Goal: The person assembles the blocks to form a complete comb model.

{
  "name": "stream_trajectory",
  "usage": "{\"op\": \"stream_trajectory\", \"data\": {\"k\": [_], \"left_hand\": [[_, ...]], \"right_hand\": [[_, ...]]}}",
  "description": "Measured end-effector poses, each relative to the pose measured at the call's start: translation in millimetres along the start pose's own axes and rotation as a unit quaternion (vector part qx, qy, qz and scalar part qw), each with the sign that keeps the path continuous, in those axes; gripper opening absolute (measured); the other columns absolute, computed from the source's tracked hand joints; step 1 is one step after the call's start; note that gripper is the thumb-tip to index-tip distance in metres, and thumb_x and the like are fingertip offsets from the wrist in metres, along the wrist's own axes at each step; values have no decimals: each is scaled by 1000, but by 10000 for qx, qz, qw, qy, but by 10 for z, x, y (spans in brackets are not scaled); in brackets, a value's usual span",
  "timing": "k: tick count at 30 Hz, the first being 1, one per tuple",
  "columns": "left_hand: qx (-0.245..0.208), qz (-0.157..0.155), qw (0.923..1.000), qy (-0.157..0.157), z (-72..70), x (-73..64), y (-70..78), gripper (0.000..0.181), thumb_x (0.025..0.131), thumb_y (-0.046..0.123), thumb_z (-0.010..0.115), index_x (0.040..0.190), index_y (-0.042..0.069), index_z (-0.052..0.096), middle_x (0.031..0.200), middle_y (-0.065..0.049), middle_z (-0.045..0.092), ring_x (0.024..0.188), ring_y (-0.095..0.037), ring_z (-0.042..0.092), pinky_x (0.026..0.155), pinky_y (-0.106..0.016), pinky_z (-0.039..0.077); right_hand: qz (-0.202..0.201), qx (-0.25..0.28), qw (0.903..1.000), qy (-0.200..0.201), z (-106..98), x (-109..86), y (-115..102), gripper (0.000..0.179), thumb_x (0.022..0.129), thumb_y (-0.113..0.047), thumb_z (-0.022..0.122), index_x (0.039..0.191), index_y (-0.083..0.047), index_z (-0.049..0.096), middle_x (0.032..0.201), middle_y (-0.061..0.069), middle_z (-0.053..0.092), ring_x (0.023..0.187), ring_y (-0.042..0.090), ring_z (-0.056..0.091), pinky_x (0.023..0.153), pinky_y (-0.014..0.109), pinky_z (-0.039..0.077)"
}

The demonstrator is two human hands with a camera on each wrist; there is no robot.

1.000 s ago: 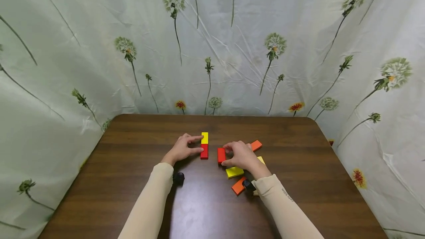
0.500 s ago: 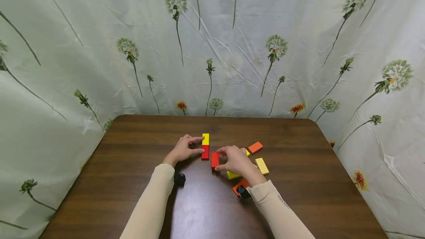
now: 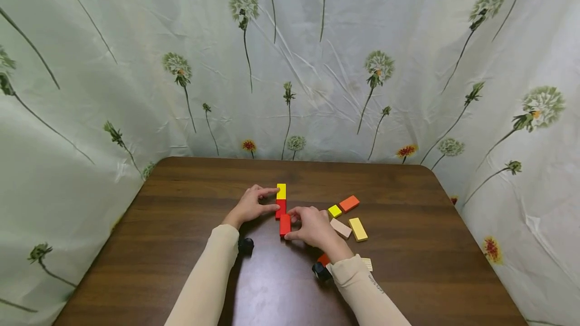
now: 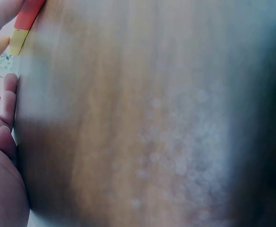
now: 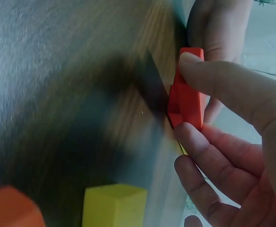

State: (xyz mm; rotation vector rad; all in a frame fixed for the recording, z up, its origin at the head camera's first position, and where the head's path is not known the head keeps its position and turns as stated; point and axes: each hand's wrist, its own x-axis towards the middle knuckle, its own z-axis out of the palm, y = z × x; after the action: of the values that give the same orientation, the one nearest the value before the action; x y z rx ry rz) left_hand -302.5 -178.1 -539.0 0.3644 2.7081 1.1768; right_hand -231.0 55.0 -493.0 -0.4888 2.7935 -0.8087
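A yellow block [image 3: 281,191] and a red block [image 3: 281,206] lie end to end on the table. My left hand [image 3: 251,205] touches their left side, index fingertip at the yellow one and thumb at the red one. Between thumb and fingers of my right hand [image 3: 312,225] a second red block [image 3: 285,225] is pinched by its ends. In the head view this block overlaps the near end of the lying red one. The right wrist view has the held red block [image 5: 191,90] in front of the other; whether they touch I cannot tell.
Right of my right hand lie an orange block [image 3: 349,204], a small yellow block [image 3: 335,211], a pale pink block [image 3: 341,228] and a light yellow block [image 3: 358,229]. Another orange block [image 3: 323,259] is partly covered by my right wrist. A floral curtain [image 3: 317,64] hangs behind the table [image 3: 181,180].
My right hand has carried the red block leftward and toward me, up to the near end of the row. The left hand stays at the row's left side.
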Motion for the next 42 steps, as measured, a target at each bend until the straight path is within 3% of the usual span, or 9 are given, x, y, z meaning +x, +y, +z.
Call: {"op": "stream_trajectory", "data": {"k": [8,17,29,42], "left_hand": [[-51,-27,10000,0,-6,-19,4,58,92,40,85,147,31,68,126,-9,61,119,-26,50,98,-49,49],[-83,-37,10000,21,-17,-14,22,58,91,40,85,146,30,69,125,-9,61,118,-26,49,97,-47,48],[-37,-6,10000,25,-14,-14,20,59,92,40,86,147,29,68,122,-10,61,120,-28,50,98,-49,47],[-23,-28,10000,-27,1,-7,4,60,92,40,85,148,28,67,125,-11,61,121,-29,49,99,-49,48]], "right_hand": [[-70,185,9997,119,89,-21,-69,57,81,-32,96,128,-10,74,105,1,80,101,22,69,89,49,38],[88,794,9968,-4,125,-40,-85,56,82,-25,95,129,-6,72,110,6,79,102,23,69,98,49,52],[161,686,9972,230,228,-41,-82,55,78,-24,98,123,-4,74,102,2,77,95,18,70,92,42,56],[158,966,9949,240,252,-38,-110,64,82,-15,95,138,-3,68,103,5,75,94,18,67,91,42,59]]}}
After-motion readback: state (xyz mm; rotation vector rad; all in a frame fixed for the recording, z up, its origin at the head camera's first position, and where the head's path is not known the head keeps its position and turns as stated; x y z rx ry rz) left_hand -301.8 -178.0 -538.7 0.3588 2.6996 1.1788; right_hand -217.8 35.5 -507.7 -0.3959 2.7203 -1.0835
